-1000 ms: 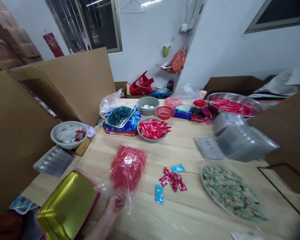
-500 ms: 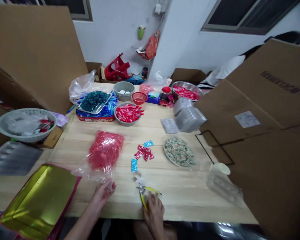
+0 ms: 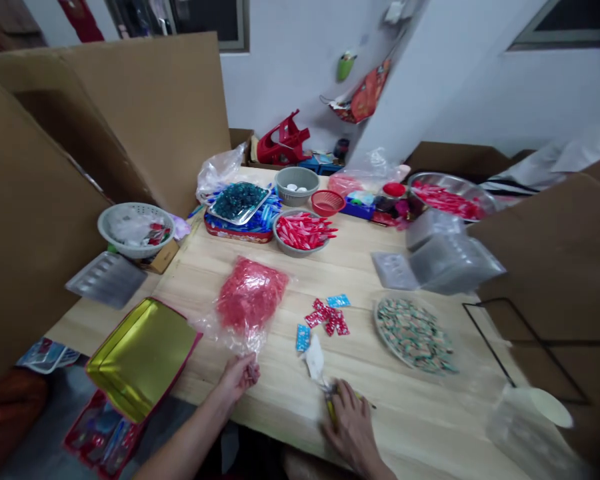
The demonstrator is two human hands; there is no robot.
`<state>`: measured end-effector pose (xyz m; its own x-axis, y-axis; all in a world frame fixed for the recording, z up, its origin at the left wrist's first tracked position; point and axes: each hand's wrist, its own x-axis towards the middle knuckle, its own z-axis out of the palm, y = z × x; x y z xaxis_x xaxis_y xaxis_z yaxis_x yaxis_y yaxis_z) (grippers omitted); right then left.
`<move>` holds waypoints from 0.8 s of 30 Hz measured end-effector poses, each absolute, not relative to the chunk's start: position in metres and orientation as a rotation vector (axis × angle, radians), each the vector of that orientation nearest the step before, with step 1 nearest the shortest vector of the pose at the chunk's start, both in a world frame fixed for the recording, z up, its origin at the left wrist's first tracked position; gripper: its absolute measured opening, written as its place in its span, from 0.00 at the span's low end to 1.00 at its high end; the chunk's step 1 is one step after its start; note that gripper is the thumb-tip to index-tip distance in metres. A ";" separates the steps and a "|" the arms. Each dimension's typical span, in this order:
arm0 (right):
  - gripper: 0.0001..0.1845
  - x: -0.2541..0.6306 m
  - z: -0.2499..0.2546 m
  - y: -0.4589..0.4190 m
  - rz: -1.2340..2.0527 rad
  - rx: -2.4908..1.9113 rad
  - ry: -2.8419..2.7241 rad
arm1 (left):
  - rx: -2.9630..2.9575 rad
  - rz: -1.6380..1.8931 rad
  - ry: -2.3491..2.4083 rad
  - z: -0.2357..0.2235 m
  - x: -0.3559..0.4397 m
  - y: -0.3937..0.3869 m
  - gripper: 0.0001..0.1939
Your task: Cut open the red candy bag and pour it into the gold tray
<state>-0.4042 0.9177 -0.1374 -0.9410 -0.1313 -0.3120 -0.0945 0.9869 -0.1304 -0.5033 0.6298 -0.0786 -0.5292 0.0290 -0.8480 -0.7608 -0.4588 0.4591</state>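
My left hand (image 3: 241, 375) is closed on the gathered neck of a clear plastic bag (image 3: 253, 293) filled with pinkish-red pieces, which lies flat on the table. My right hand (image 3: 351, 420) rests low over yellow-handled pliers (image 3: 331, 408), its fingers curled across the handles and the thumb at their left side. Just beyond the pliers' jaws is a white piece (image 3: 315, 358), somewhat blurred. Past that lie a blue packet (image 3: 303, 337), several red patterned packets (image 3: 329, 316) and another blue packet (image 3: 339, 301).
A round dish of small greenish pieces (image 3: 415, 333) stands right, near clear plastic trays (image 3: 450, 257). Further back are a bowl of red-and-pink pieces (image 3: 305, 231) and a blue-filled tray (image 3: 240, 202). A gold-lined box lid (image 3: 143, 360) overhangs the left edge. Cardboard walls (image 3: 160, 113) flank the table.
The view has swung left, so everything sits further right. My right hand's fingers now reach forward over the pliers' handles. My left hand still holds the bag's neck.
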 end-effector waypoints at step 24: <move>0.25 -0.409 -0.129 0.916 -0.154 0.439 2.769 | -1.067 1.988 1.426 -0.086 -0.485 0.640 0.20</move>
